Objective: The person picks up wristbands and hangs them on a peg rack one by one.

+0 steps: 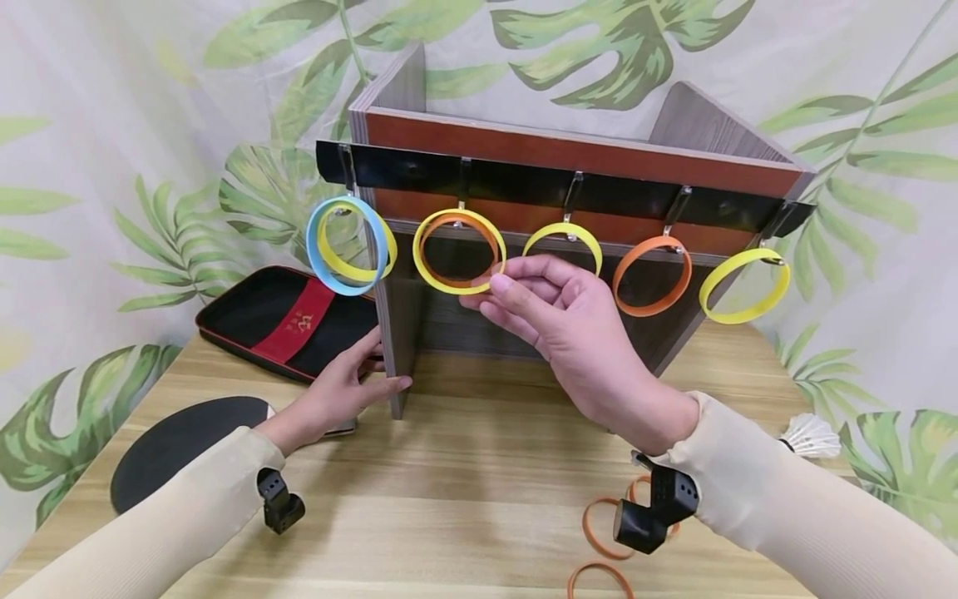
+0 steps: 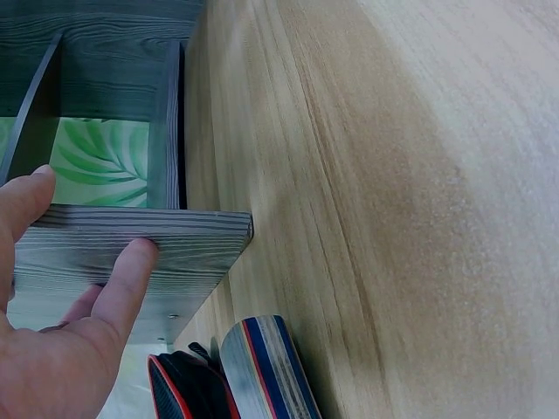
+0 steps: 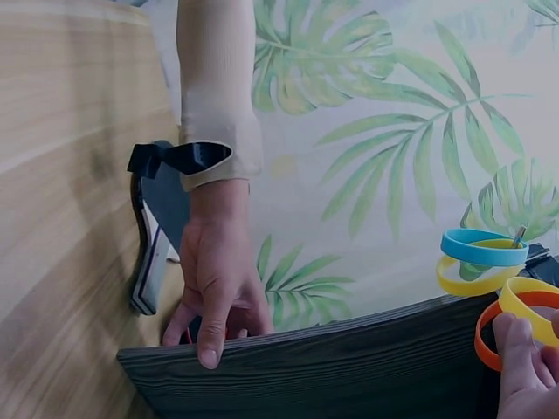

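My right hand (image 1: 580,337) pinches the lower right rim of a yellow wristband (image 1: 417,249) at the second hook from the left. An orange wristband (image 1: 451,216) hangs behind it on that hook. With thumb and fingers on opposite faces, my left hand (image 1: 337,387) grips the front edge of the left side panel (image 1: 400,333) of a wooden stand (image 1: 584,150). On the leftmost hook hang a blue wristband (image 3: 485,249) and a yellow one. The third hook carries a yellow wristband (image 1: 565,229), partly hidden by my right hand.
A black strip (image 1: 516,176) bears the hooks. Further right hang orange (image 1: 653,309) and yellow (image 1: 707,291) wristbands. Several orange wristbands (image 1: 599,566) lie on the table (image 1: 464,499) near a shuttlecock (image 1: 812,437). At left are a table tennis paddle (image 1: 187,449) and a black-and-red case (image 1: 239,316).
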A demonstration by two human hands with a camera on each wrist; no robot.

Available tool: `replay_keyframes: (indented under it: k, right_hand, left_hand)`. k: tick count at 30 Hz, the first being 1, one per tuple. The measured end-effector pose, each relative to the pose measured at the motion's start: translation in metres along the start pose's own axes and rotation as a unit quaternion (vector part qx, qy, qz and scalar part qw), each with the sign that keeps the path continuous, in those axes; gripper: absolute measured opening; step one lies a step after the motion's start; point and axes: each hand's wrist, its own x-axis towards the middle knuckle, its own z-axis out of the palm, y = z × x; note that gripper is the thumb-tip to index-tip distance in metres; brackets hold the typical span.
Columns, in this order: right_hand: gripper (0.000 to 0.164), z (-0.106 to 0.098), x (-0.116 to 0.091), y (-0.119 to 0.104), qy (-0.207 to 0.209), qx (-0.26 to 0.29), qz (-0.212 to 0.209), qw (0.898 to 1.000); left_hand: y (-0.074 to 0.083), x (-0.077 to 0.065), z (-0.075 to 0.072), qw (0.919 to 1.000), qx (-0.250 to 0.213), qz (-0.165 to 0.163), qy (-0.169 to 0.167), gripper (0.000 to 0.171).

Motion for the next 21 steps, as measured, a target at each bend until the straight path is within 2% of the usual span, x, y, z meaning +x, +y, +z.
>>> replay_keyframes:
  k: [11,17,21]
  right_hand:
    - [0.024,-0.006,-0.007,0.005,-0.017,-0.024,0.020,0.999]
    - [0.020,-0.014,-0.015,0.006,-0.041,-0.031,0.031,0.998]
    - [0.018,-0.027,-0.021,0.008,-0.058,-0.055,0.047,0.996]
  left_hand:
    - [-0.002,0.001,0.002,1.0000,-0.002,0.000,-0.002,0.086]
    - [-0.001,0.000,0.002,1.0000,0.004,0.002,0.000,0.084]
    - [0.000,0.001,0.001,1.0000,0.007,-0.002,0.002,0.085]
